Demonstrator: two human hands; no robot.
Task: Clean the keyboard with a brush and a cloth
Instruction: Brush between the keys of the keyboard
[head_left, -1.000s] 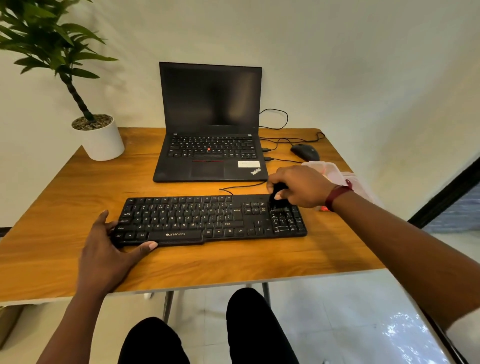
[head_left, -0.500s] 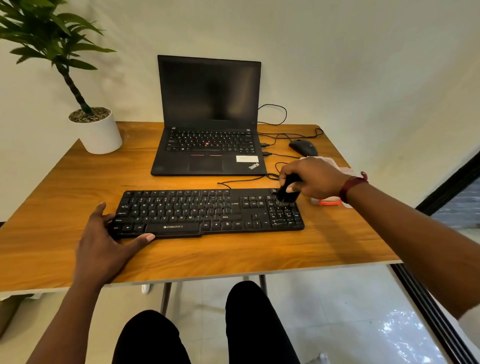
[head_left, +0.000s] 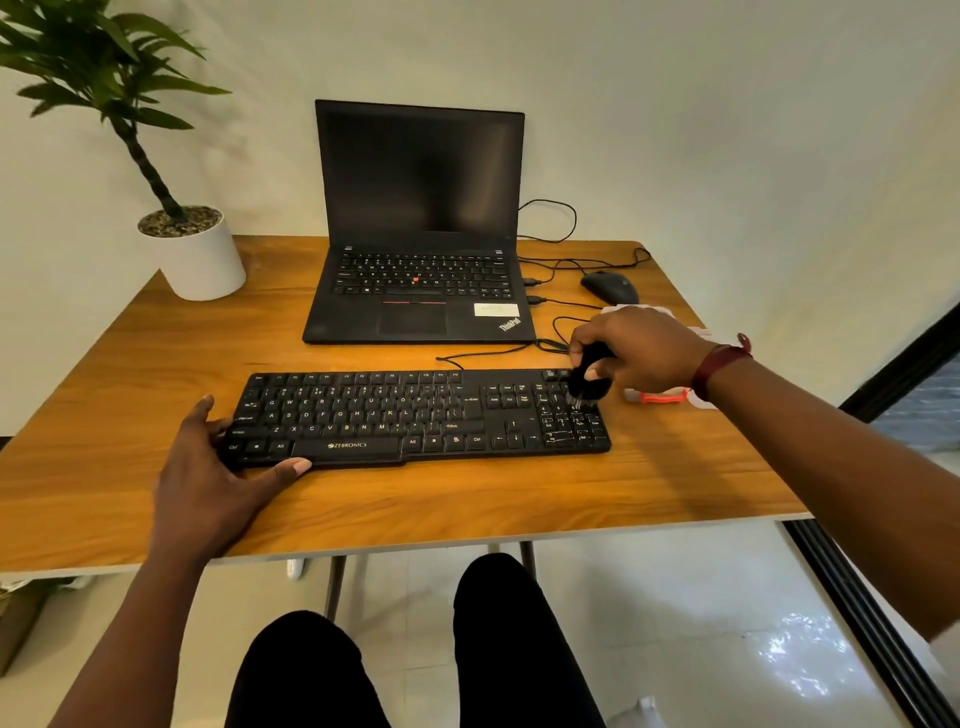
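A black keyboard (head_left: 415, 415) lies across the middle of the wooden table (head_left: 467, 499). My right hand (head_left: 639, 348) grips a small black brush (head_left: 587, 382), whose bristles touch the top right corner of the keyboard over the number pad. My left hand (head_left: 218, 467) holds the keyboard's left front corner, thumb along the front edge and fingers at the left end. A white cloth (head_left: 696, 332) lies on the table behind my right hand, mostly hidden by it. An orange and white object (head_left: 657, 397) lies just under my right wrist.
An open black laptop (head_left: 418, 291) stands behind the keyboard. A black mouse (head_left: 610, 287) and cables (head_left: 550, 345) lie at the back right. A potted plant in a white pot (head_left: 200, 260) fills the back left corner. My knees sit under the table's front edge.
My right hand with the brush has moved from the number pad's middle up to the keyboard's top right corner. The left hand has stayed on the left corner.
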